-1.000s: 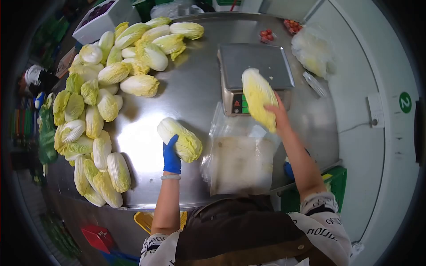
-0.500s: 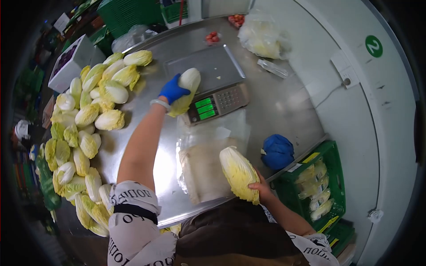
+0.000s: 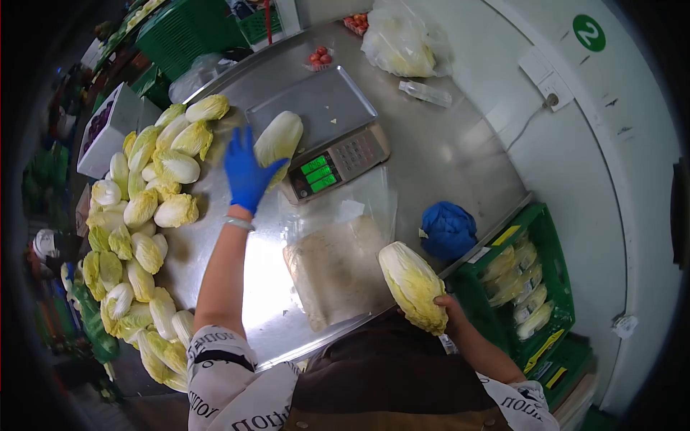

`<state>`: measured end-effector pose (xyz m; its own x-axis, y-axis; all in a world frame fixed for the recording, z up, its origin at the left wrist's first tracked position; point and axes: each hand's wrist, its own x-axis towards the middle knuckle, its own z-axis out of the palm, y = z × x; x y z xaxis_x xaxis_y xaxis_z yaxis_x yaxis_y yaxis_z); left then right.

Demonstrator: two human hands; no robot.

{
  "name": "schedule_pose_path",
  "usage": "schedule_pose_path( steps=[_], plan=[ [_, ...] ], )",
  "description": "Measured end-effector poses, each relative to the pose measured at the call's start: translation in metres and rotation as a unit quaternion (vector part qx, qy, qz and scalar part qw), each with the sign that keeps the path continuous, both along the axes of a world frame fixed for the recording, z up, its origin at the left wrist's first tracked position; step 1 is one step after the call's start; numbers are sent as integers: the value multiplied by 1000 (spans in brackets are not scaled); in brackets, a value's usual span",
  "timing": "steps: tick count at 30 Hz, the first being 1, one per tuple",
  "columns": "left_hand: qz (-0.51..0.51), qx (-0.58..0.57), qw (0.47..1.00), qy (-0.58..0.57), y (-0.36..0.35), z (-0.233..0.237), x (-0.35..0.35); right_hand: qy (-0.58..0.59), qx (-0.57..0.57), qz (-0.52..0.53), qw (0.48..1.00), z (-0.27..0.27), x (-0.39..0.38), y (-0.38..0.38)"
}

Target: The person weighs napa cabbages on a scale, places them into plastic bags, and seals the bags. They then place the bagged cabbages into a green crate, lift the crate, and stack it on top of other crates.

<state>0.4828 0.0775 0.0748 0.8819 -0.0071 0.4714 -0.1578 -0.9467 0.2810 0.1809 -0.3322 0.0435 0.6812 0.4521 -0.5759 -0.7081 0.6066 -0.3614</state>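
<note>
My left hand (image 3: 248,171), in a blue glove, is open with its fingers spread, just left of a napa cabbage (image 3: 280,138). That cabbage lies on the left end of the digital scale (image 3: 343,108), whose green display is lit. Bare and low on the right, my right hand (image 3: 447,316) grips the leafy yellow end of another napa cabbage (image 3: 411,286), held above the table's front edge. A stack of clear plastic bags (image 3: 338,266) lies between the scale and my body. To the left is a large heap of napa cabbages (image 3: 154,208).
A blue-wrapped round bundle (image 3: 449,230) sits at the table's right. Beyond it, a green crate (image 3: 557,287) holds several bagged cabbages. Tomatoes (image 3: 319,57), a filled plastic bag (image 3: 406,39) and a small clear package (image 3: 425,93) stand at the back. A white box (image 3: 136,115) is at far left.
My left hand has let go of the cabbage on the scale and moved left, fingers spreading. The cabbage in my right hand has shifted slightly right. The view has turned a little.
</note>
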Motion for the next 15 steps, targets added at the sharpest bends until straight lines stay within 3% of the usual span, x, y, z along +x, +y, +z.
schedule_pose_path(
  steps=[4, 5, 8, 9, 11, 13, 15],
  plan=[
    [72, 177, 973, 127, -30, -13, 2, -8, -41, -12, 999, 3, -1, 7],
    [81, 101, 984, 126, -20, -41, 18, -13, -51, -11, 999, 3, -1, 11],
    [86, -30, 987, 134, -7, -27, 17, -55, -62, 36, 996, 22, 3, 29],
    [58, -134, 969, 198, 3, -14, 12, -59, -75, 43, 994, 31, 2, 37],
    [-7, -376, 901, 216, 32, -28, -6, -68, -87, 65, 992, 33, -1, 41],
    [-68, -520, 828, 199, 55, -45, -49, -102, -69, 99, 987, 20, 2, 43],
    [-47, -559, 804, 198, 72, -46, -113, -92, -37, 131, 986, 1, 8, 42]
  ],
)
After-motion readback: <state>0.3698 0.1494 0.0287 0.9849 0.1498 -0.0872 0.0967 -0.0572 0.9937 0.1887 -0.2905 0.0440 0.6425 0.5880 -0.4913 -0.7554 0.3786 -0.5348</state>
